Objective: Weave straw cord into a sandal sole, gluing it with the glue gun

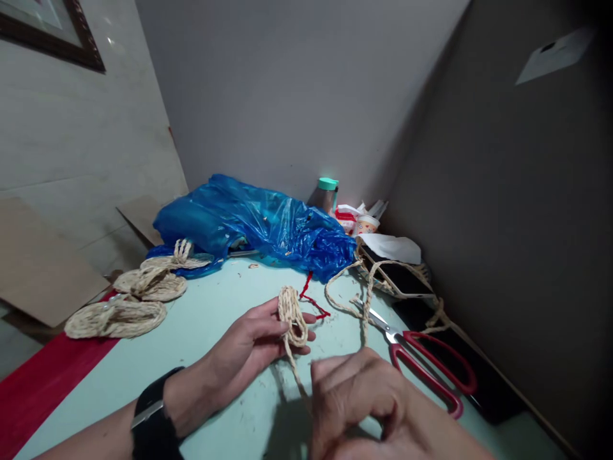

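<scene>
A small oval coil of braided straw cord (289,310) rests in my left hand (242,342), the thumb pressed on its front and the fingers behind it. From the bottom of the coil a strand runs down to my right hand (371,402), which is closed with its fingers curled. That hand hides the strand's end. A thin red cord (313,301) lies on the table just behind the coil. Scissors with red handles (426,367) lie to the right of the hands, their blades crossed by another length of straw braid (368,291).
Several flat woven straw pieces (115,317) lie at left, partly on a red cloth (62,383). A blue plastic bag (258,217) spreads across the back of the pale green table (211,306). Behind it stands a bottle (327,191). A phone (397,271) is at right.
</scene>
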A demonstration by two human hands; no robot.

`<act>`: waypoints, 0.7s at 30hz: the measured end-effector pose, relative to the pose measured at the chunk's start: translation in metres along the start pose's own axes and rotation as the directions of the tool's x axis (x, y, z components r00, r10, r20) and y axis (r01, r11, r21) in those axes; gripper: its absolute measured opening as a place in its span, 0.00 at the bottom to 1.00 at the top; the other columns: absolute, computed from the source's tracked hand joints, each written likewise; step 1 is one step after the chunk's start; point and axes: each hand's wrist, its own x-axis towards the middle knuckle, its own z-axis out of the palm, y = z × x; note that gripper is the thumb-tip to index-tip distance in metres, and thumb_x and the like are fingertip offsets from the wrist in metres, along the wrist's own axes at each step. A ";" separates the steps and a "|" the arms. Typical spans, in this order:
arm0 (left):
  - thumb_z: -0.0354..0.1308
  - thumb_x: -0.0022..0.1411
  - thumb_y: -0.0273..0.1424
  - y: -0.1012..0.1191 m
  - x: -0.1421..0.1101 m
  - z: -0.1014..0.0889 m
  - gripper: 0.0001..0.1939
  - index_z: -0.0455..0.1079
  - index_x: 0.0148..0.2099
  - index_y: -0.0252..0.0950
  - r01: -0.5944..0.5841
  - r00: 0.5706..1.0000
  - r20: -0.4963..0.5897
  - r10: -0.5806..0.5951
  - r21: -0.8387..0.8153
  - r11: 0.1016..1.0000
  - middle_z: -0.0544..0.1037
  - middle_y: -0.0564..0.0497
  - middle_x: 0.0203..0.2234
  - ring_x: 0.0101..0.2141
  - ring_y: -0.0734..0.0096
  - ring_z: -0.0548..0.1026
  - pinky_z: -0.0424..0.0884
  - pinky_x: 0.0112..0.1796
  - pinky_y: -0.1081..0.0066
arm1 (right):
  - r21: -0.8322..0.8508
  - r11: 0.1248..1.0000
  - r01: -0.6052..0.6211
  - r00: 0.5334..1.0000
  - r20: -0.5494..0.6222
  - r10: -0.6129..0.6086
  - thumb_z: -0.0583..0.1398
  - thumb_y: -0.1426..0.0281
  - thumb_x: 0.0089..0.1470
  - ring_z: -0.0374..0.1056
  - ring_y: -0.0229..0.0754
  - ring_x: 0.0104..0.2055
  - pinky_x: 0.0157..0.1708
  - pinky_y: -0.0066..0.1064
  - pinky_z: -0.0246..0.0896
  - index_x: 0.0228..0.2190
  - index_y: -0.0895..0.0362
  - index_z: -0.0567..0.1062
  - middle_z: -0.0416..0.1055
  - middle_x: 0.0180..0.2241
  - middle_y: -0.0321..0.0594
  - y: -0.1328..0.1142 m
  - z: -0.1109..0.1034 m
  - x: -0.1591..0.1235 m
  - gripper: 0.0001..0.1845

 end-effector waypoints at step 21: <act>0.59 0.67 0.33 -0.010 -0.022 0.025 0.12 0.76 0.48 0.32 0.114 0.982 0.146 -0.117 0.031 0.993 0.81 0.43 0.36 0.31 0.67 0.80 0.73 0.35 0.70 | 0.338 0.940 -0.050 0.938 -0.308 0.160 0.65 0.72 0.63 0.74 0.32 0.44 0.44 0.20 0.69 0.54 0.46 0.74 0.78 0.46 0.34 0.019 -0.029 0.007 0.20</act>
